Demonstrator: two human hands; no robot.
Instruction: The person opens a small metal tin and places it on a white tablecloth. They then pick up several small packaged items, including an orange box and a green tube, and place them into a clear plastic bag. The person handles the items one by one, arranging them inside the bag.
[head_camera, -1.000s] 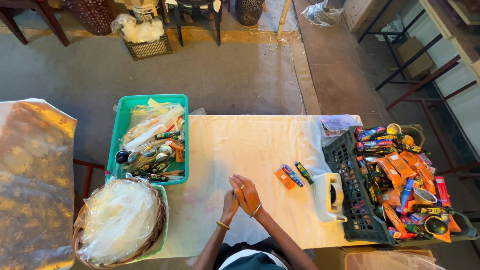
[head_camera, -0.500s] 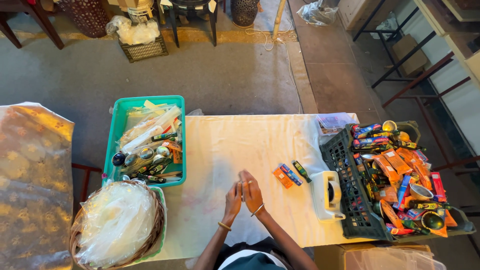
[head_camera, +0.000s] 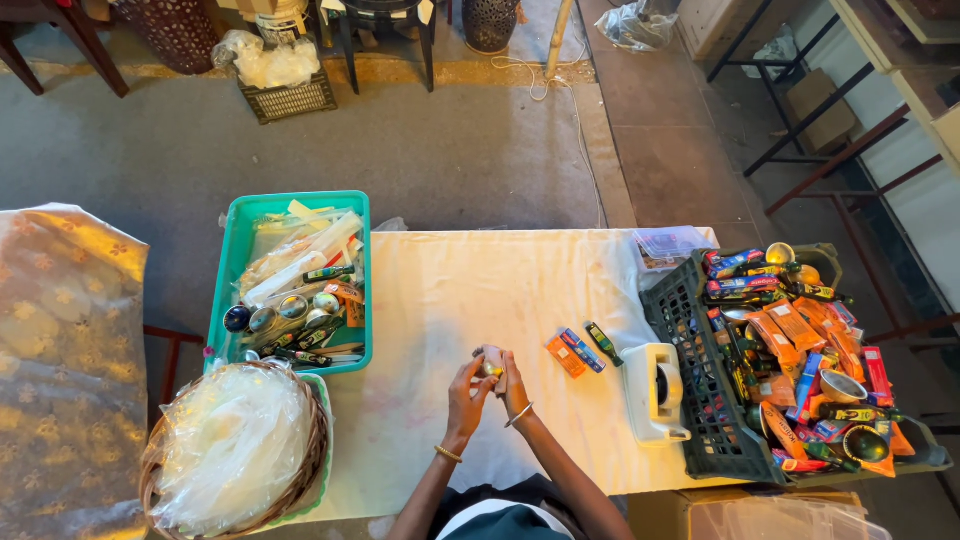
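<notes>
My left hand (head_camera: 468, 385) and my right hand (head_camera: 514, 380) are pressed together over the white-covered table (head_camera: 440, 300), near its front edge. Between the fingers they hold a small item (head_camera: 490, 362), pale on top with a bit of yellow showing; its kind is too small to tell. To the right of my hands lie three small packets on the cloth: an orange one (head_camera: 565, 357), a blue one (head_camera: 583, 350) and a dark green one (head_camera: 603, 344).
A teal crate (head_camera: 228, 290) of wrapped goods and round tins stands at the table's left. A wicker basket (head_camera: 318, 440) of clear plastic bags sits front left. A white tape dispenser (head_camera: 655, 392) and a black crate (head_camera: 690, 400) of colourful packets stand at the right.
My hands stayed joined at the table's front, and the small item now shows between the fingertips. The camera view shifted slightly.
</notes>
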